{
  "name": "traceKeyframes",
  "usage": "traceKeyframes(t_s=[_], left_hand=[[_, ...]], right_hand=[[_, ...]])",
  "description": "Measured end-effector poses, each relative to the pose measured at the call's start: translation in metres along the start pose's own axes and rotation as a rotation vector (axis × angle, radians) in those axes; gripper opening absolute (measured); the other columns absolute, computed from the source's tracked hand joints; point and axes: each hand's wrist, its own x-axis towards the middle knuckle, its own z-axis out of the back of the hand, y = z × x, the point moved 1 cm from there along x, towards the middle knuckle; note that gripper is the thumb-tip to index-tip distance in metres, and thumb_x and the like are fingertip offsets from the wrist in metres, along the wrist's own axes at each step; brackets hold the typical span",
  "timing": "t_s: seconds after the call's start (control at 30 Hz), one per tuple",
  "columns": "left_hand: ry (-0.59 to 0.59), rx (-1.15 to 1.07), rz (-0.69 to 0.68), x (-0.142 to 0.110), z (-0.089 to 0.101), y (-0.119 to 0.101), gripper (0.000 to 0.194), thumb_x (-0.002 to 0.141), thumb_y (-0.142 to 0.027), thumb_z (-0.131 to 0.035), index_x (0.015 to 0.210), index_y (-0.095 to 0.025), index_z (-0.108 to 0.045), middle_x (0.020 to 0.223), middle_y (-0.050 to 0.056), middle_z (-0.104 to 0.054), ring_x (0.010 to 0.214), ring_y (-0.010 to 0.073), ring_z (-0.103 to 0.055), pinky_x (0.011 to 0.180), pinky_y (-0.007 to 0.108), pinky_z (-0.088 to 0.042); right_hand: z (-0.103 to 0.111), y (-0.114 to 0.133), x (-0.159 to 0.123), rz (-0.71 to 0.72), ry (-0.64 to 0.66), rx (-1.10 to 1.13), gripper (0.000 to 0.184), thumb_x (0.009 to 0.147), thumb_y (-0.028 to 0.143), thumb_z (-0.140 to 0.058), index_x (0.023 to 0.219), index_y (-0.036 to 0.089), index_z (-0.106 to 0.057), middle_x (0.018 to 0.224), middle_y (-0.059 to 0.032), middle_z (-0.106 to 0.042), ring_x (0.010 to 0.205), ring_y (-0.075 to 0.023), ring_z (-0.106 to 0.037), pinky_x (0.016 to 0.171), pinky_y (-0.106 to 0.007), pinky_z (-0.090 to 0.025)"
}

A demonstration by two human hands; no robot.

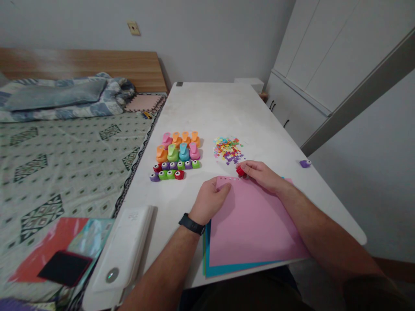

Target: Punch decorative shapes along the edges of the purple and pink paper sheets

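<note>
A pink paper sheet (256,224) lies on top of a stack of coloured sheets on the white table (210,108). My left hand (210,199) rests on the sheet's far left corner, fingers curled and pinching its edge. My right hand (261,174) is closed around a small red paper punch (240,171) set on the sheet's far edge, where a row of small holes shows. Beyond the punch lies a pile of colourful paper cut-outs (228,150).
Rows of coloured paper punches (177,155) stand left of the confetti. A lone purple punch (304,163) sits near the table's right edge. A white device (125,250) lies at the front left corner. A bed (65,164) with papers on it lies to the left.
</note>
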Motion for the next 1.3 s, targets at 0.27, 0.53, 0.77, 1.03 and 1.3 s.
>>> traceKeyframes(t_s=[0.27,0.53,0.77,1.03,1.3], left_hand=[[-0.008,0.027,-0.007,0.0000,0.0012,-0.0025,0.029,0.090,-0.036,-0.060,0.108,-0.017,-0.074,0.109,0.008,-0.077,0.097,0.0257,-0.071,0.085,0.034,-0.055],[0.008,-0.002,0.026,-0.0002,-0.0001,-0.0010,0.032,0.091,-0.039,-0.060,0.109,-0.017,-0.074,0.103,0.007,-0.078,0.094,0.0246,-0.071,0.086,0.033,-0.054],[0.019,-0.029,0.031,-0.0010,0.0001,-0.0024,0.030,0.089,-0.040,-0.063,0.102,-0.016,-0.076,0.095,0.007,-0.078,0.086,0.0222,-0.069,0.077,0.030,-0.052],[-0.024,-0.042,0.052,-0.0007,-0.0006,-0.0032,0.030,0.088,-0.040,-0.066,0.102,-0.016,-0.074,0.092,0.006,-0.076,0.080,0.0191,-0.066,0.073,0.027,-0.049],[-0.026,-0.083,0.075,-0.0009,-0.0027,-0.0056,0.030,0.086,-0.041,-0.068,0.101,-0.015,-0.071,0.092,0.005,-0.074,0.078,0.0174,-0.063,0.072,0.026,-0.047]], right_hand=[[-0.0017,0.0007,-0.0016,0.005,0.048,0.004,0.041,0.091,0.058,-0.061,0.101,0.020,-0.071,0.099,-0.0064,-0.068,0.087,-0.0182,-0.057,0.081,-0.032,-0.044],[-0.0028,0.0018,-0.0017,-0.010,0.057,-0.010,0.042,0.092,0.058,-0.060,0.099,0.018,-0.070,0.094,-0.0057,-0.066,0.083,-0.0171,-0.055,0.077,-0.030,-0.043],[-0.0033,0.0037,-0.0027,-0.010,0.072,-0.020,0.042,0.092,0.059,-0.059,0.099,0.019,-0.070,0.093,-0.0052,-0.065,0.081,-0.0169,-0.053,0.074,-0.030,-0.042],[-0.0048,0.0035,-0.0030,-0.023,0.059,-0.006,0.039,0.093,0.056,-0.060,0.099,0.019,-0.069,0.091,-0.0036,-0.063,0.078,-0.0152,-0.051,0.071,-0.029,-0.040],[-0.0041,0.0040,-0.0033,-0.002,0.067,-0.014,0.040,0.093,0.057,-0.060,0.098,0.018,-0.069,0.090,-0.0036,-0.064,0.078,-0.0156,-0.052,0.073,-0.029,-0.040]])
